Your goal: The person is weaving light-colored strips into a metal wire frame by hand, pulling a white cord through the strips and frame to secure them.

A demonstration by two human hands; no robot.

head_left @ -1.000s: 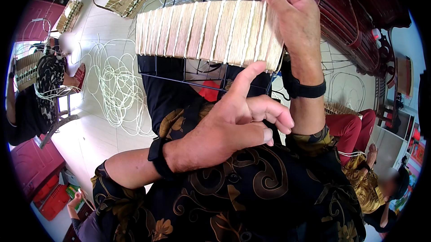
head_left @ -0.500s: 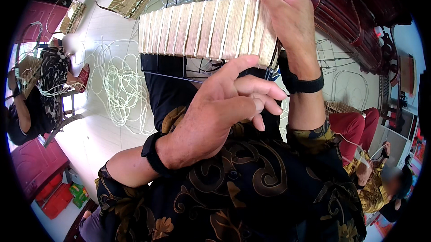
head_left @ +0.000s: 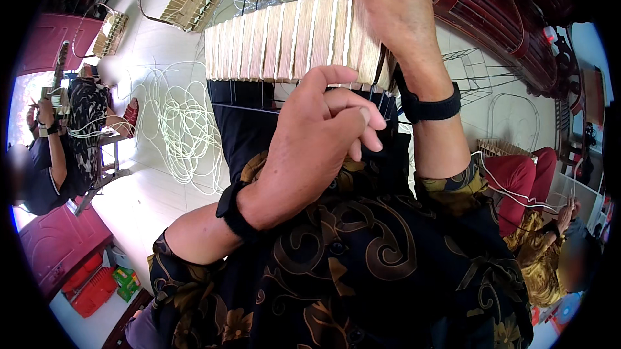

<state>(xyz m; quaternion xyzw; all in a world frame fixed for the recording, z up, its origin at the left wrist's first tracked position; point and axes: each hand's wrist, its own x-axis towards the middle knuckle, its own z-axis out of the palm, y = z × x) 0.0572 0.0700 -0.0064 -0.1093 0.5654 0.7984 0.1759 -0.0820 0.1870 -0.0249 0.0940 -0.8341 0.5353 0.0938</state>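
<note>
Across my lap lies a partly woven basket (head_left: 284,42), a panel of pale straw-coloured strands crossed by white cords on a dark wire frame (head_left: 259,98). At the panel's right end, my right hand (head_left: 396,9) pinches a white cord (head_left: 350,9) at the far edge, thumb against forefinger. My left hand (head_left: 323,126) is at the near edge, its bent forefinger against or just over the strands. The other fingers curl loosely apart with nothing seen in them. Both wrists wear black bands.
Loose pale cord (head_left: 184,132) lies tangled on the floor to the left. Finished-looking baskets (head_left: 197,0) stand beyond it. Dark red carved furniture (head_left: 504,32) fills the far right, with a bare wire frame (head_left: 475,71) beside it. Co-workers sit at left (head_left: 84,106) and right (head_left: 540,258).
Both my hands have shifted slightly left; the panel's right end has shifted left too. My left fingers are a little more curled. The co-workers at both sides have moved their arms.
</note>
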